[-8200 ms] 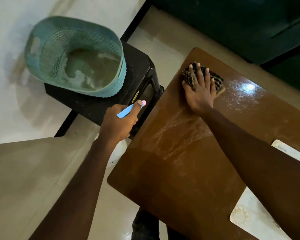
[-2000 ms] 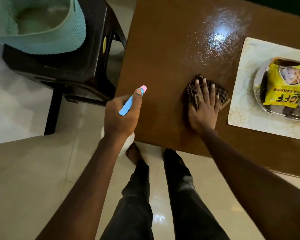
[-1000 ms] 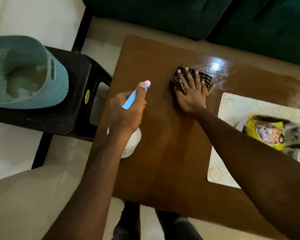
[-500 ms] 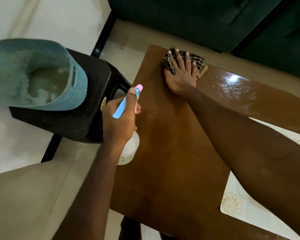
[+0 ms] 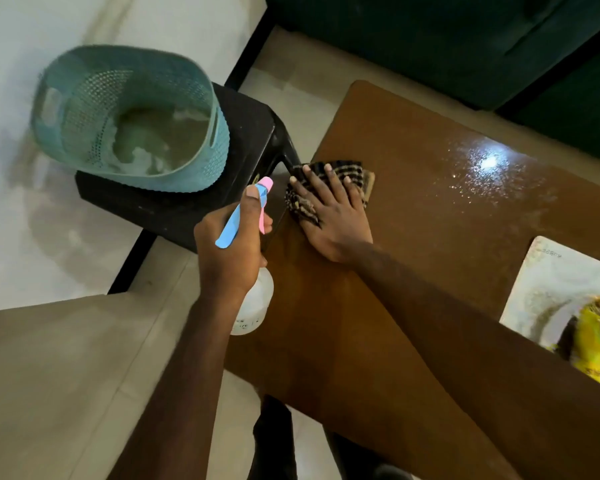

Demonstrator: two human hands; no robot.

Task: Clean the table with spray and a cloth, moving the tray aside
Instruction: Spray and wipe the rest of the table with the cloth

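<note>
right hand [image 5: 333, 216] flat on cloth [image 5: 355, 176], left hand [image 5: 231, 252] gripping spray bottle [image 5: 253, 306]

Middle of surface open; edges crowded.
Bare surface [image 5: 413, 237] runs free between cloth [image 5: 329, 169] at left edge and tray [image 5: 541, 271] at right, which bears a yellow packet [image 5: 596, 341]. Right hand [image 5: 333, 216] flat on cloth; left hand [image 5: 232, 247], gripping spray bottle [image 5: 253, 306], hangs over left edge. Black stool [image 5: 250, 133] with teal basket [image 5: 187, 174] just beside that edge; green sofa [image 5: 430, 39] near far side.
</note>
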